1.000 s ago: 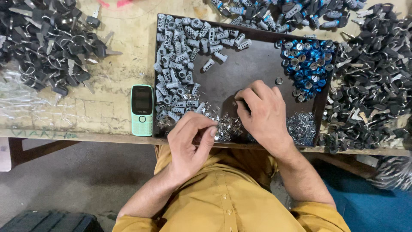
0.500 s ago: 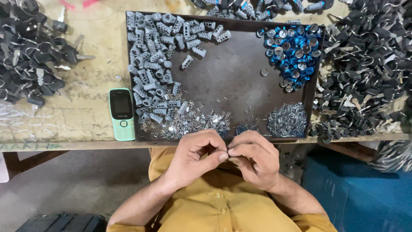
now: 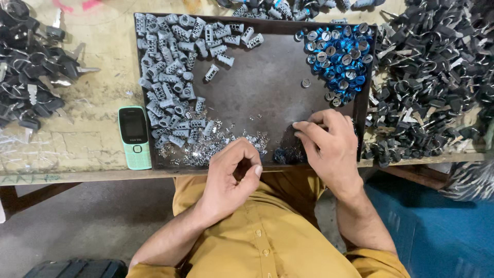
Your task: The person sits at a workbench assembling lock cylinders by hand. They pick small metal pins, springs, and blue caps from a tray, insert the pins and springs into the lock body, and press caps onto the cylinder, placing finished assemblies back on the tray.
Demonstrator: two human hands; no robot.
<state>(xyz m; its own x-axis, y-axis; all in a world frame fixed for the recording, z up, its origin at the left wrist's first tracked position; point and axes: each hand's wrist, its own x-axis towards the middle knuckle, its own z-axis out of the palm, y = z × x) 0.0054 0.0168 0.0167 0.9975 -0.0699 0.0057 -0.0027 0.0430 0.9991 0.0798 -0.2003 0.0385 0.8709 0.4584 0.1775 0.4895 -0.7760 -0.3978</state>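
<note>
— Our right hand [image 3: 329,146] lies palm-down on the near right corner of the dark tray [image 3: 267,87], fingers bent loosely over a small dark heap [image 3: 289,152]; whether it grips any of that we cannot tell.

— And the left hand [image 3: 231,177]?

— Curled almost into a fist at the tray's near edge, thumb against forefinger. If something sits in the pinch, it is too small for us to see.

— What does the tray hold?

— Grey ribbed cylinders [image 3: 175,77] piled down its left side, blue-rimmed round caps [image 3: 339,54] in the far right corner, and a scatter of tiny shiny metal bits [image 3: 216,141] along the near edge — just beside our left knuckles.

— Anything hard to read?

— The heap under the right fingers is mostly covered, so we cannot name its parts. The piles at the frame's edges are cut off.

— Around the tray?

— A mint-green phone [image 3: 135,136] lies just left of it on the worn table [image 3: 87,118]. Black keys [image 3: 31,72] crowd the far left, and a bigger black mound [image 3: 437,77] presses against the tray's right wall.
</note>
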